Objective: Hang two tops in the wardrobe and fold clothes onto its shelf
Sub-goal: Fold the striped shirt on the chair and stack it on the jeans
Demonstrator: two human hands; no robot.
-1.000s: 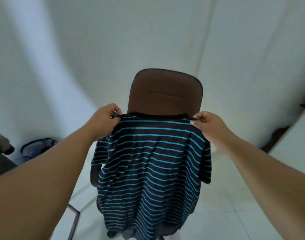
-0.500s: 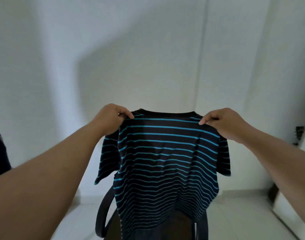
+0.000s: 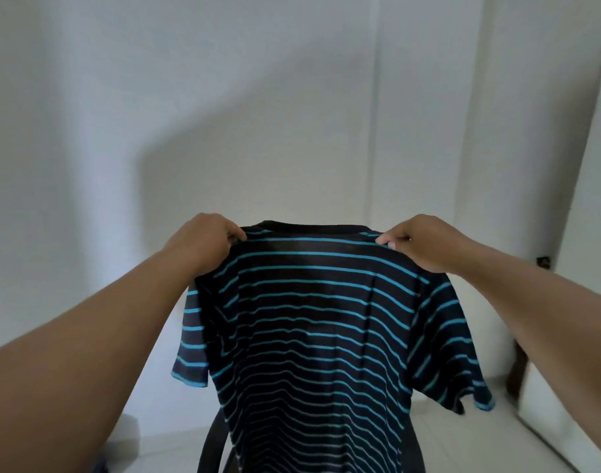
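Both arms reach forward and slightly up from the lower corners of the view, almost straight, with the backs of the hands toward the camera. The left hand (image 3: 208,238) has its fingers (image 3: 236,233) curled over the left shoulder seam of a black T-shirt with turquoise stripes (image 3: 312,322), pinching the cloth just beside the collar. The right hand (image 3: 425,242) does the same at the right shoulder seam, its fingertips bunched down onto the fabric; one pale nail shows at the lower edge of the grip. The two hands sit level with each other, the dark collar band stretched flat between them.

The T-shirt hangs spread in the air from those two grips, in front of a plain white wall (image 3: 224,114). Its short sleeves fall outward below each wrist, the right sleeve flaring wider than the left.

The shirt's hem is cut off by the bottom edge of the view. Below the T-shirt a curved dark armrest of a chair (image 3: 212,442) shows at its lower left; the seat and back are hidden behind the cloth. To the right of the T-shirt, a pale panel (image 3: 592,199) stands at the frame edge, and what it belongs to cannot be told. Whether the shirt's front or back faces the camera is unclear.
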